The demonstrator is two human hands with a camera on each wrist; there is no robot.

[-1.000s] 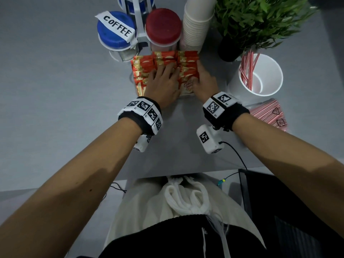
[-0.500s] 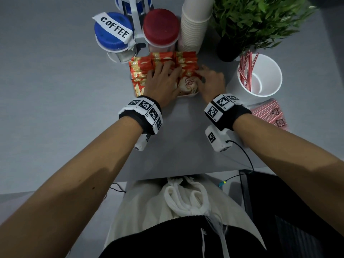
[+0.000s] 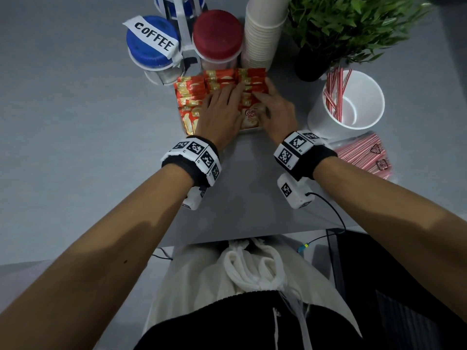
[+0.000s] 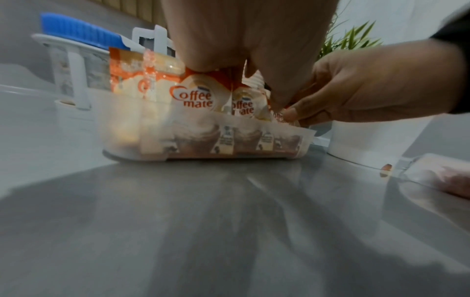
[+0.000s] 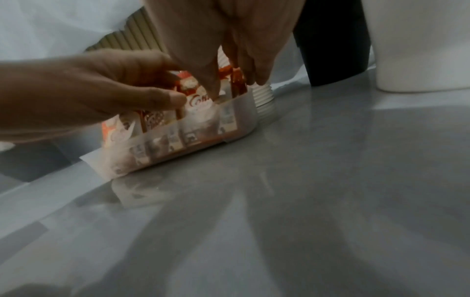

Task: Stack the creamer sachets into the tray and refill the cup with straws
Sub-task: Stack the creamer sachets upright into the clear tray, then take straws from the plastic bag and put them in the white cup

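Note:
Red-and-white creamer sachets (image 3: 192, 97) stand in rows in a translucent tray (image 4: 122, 128), which the head view shows behind both hands. My left hand (image 3: 222, 109) lies flat across the middle rows with fingers straight, pressing on their tops. My right hand (image 3: 270, 107) is at the tray's right end. Its thumb and fingers pinch the right row of sachets (image 5: 236, 80). A white cup (image 3: 318, 114) to the right holds a few red-striped straws (image 3: 333, 94). A clear packet of straws (image 3: 361, 155) lies in front of the cup.
A blue-lidded jar labelled COFFEE (image 3: 151, 44), a red-lidded jar (image 3: 217, 36), a stack of paper cups (image 3: 262, 34) and a potted plant (image 3: 348, 26) crowd the back. The table edge (image 3: 252, 241) is near my body; a cable hangs from my right wrist.
My right hand drew back to the right from the tray, then reached in again over the right row of sachets. My left hand has stayed on the sachets.

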